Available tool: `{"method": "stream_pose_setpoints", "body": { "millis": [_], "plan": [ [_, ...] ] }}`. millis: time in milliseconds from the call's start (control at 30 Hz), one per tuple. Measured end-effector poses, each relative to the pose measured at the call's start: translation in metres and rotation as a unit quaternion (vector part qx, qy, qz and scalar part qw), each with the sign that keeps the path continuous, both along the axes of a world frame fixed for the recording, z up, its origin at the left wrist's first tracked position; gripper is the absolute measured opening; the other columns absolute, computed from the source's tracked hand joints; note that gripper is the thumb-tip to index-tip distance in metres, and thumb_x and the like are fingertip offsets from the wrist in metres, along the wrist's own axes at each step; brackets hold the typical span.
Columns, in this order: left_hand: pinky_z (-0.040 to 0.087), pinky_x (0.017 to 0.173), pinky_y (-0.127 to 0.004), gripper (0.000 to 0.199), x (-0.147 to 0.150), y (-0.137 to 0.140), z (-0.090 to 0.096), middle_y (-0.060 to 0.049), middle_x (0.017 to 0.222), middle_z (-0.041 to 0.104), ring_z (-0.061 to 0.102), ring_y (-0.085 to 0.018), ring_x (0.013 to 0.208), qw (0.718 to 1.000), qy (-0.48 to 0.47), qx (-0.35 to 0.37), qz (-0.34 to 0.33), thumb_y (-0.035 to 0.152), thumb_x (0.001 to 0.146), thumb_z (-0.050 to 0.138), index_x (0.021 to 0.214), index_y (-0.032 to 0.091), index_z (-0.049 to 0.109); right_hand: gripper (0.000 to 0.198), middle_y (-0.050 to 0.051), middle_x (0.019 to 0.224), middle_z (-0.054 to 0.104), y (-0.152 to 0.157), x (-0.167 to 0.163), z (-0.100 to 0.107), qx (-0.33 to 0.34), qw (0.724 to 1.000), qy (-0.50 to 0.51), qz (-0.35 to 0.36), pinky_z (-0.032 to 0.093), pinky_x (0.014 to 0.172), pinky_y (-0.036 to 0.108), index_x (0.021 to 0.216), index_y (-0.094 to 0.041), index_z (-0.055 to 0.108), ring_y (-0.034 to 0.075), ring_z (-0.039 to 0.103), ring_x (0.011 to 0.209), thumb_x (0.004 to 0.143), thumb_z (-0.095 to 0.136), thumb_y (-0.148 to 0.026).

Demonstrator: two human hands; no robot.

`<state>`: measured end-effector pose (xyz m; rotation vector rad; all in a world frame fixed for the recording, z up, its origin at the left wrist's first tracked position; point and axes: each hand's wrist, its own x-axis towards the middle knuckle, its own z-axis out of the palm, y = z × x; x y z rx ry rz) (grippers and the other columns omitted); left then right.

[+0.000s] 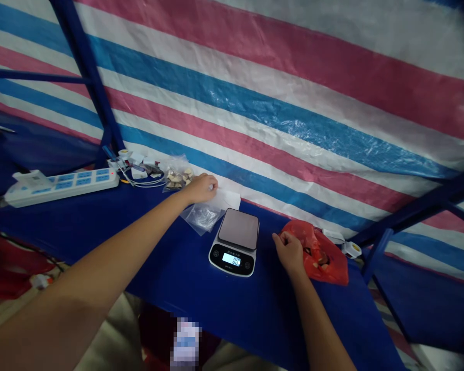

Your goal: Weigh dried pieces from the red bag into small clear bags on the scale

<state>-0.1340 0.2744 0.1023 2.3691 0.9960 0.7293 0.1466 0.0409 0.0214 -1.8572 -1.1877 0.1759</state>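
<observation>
Left hand (201,188) is sitting curled by flat clear bag (204,218), mid-frame, and right hand (290,251) is resting half-closed beside red bag (335,269), lower right; both grips unclear.

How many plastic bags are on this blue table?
3: a clear bag of pale pieces just left of the left hand, a flat clear bag left of the scale, and a red bag beside the right hand. More may be hidden.

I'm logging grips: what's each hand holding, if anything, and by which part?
Cannot tell: left hand is near a clear bag, right hand near a red bag.
</observation>
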Motion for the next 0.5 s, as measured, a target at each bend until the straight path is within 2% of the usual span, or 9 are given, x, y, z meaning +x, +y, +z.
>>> {"method": "stream_pose_setpoints", "body": {
  "millis": [100, 167, 267, 367, 400, 433, 467, 500],
  "plan": [
    [0.049, 0.088, -0.039, 0.014, -0.020, -0.012, 0.013, -0.006, 0.087, 0.065, 0.061, -0.021, 0.090, 0.997, -0.070, -0.033, -0.003, 0.030, 0.074, 0.047, 0.076, 0.019, 0.054, 0.050, -0.006, 0.052, 0.032, 0.000, -0.002, 0.003, 0.009, 1.000, 0.008, 0.007, 0.028, 0.054, 0.029, 0.058, -0.025, 0.030, 0.012, 0.032, 0.053, 0.082, 0.061, -0.057],
    [0.050, 0.079, -0.034, 0.015, -0.025, -0.027, 0.019, -0.005, 0.083, 0.064, 0.060, -0.018, 0.081, 0.983, -0.153, -0.100, -0.020, 0.032, 0.074, 0.047, 0.079, 0.019, 0.053, 0.052, -0.006, 0.054, 0.033, -0.002, -0.006, 0.009, 0.019, 1.000, 0.014, 0.013, 0.029, 0.054, 0.029, 0.059, -0.025, 0.032, 0.011, 0.032, 0.054, 0.084, 0.059, -0.060],
    [0.046, 0.068, -0.028, 0.019, -0.013, -0.056, 0.025, -0.002, 0.078, 0.062, 0.056, -0.013, 0.071, 0.919, -0.270, -0.272, -0.093, 0.034, 0.072, 0.063, 0.083, 0.019, 0.058, 0.052, -0.006, 0.056, 0.035, -0.011, -0.013, 0.025, 0.063, 0.993, 0.096, 0.026, 0.028, 0.052, 0.027, 0.062, -0.024, 0.037, 0.011, 0.032, 0.053, 0.087, 0.061, -0.063],
    [0.043, 0.066, -0.026, 0.024, 0.019, -0.094, 0.026, 0.000, 0.078, 0.064, 0.056, -0.010, 0.069, 0.869, -0.237, -0.375, -0.218, 0.032, 0.072, 0.075, 0.088, 0.017, 0.066, 0.052, -0.008, 0.054, 0.030, -0.038, -0.027, 0.042, 0.146, 0.964, 0.221, 0.007, 0.022, 0.045, 0.026, 0.064, -0.024, 0.036, 0.009, 0.026, 0.047, 0.086, 0.065, -0.062],
    [0.044, 0.066, -0.026, 0.024, 0.032, -0.107, 0.025, 0.000, 0.078, 0.064, 0.056, -0.010, 0.068, 0.851, -0.222, -0.394, -0.268, 0.032, 0.072, 0.077, 0.088, 0.017, 0.067, 0.052, -0.008, 0.053, 0.028, -0.053, -0.035, 0.046, 0.143, 0.962, 0.231, 0.016, 0.022, 0.044, 0.026, 0.063, -0.025, 0.035, 0.009, 0.025, 0.045, 0.089, 0.061, -0.062],
    [0.043, 0.066, -0.027, 0.024, 0.044, -0.120, 0.023, 0.000, 0.075, 0.064, 0.056, -0.010, 0.066, 0.828, -0.206, -0.415, -0.317, 0.032, 0.073, 0.079, 0.087, 0.016, 0.067, 0.053, -0.007, 0.052, 0.027, -0.070, -0.046, 0.049, 0.127, 0.965, 0.227, 0.027, 0.022, 0.042, 0.025, 0.062, -0.025, 0.035, 0.009, 0.024, 0.044, 0.093, 0.056, -0.062],
    [0.043, 0.064, -0.027, 0.024, 0.056, -0.133, 0.020, 0.000, 0.074, 0.064, 0.054, -0.009, 0.064, 0.799, -0.194, -0.441, -0.360, 0.032, 0.074, 0.079, 0.087, 0.015, 0.068, 0.055, -0.005, 0.050, 0.029, -0.088, -0.060, 0.051, 0.054, 0.974, 0.202, 0.086, 0.025, 0.041, 0.026, 0.060, -0.025, 0.037, 0.011, 0.029, 0.043, 0.098, 0.044, -0.063],
    [0.042, 0.063, -0.026, 0.023, 0.067, -0.145, 0.017, -0.001, 0.075, 0.065, 0.054, -0.008, 0.062, 0.761, -0.189, -0.471, -0.404, 0.031, 0.075, 0.080, 0.086, 0.015, 0.068, 0.053, -0.002, 0.056, 0.043, -0.106, -0.076, 0.051, -0.072, 0.972, 0.148, 0.165, 0.033, 0.043, 0.025, 0.064, -0.023, 0.049, 0.012, 0.040, 0.048, 0.102, 0.039, -0.060]
  ]
}}
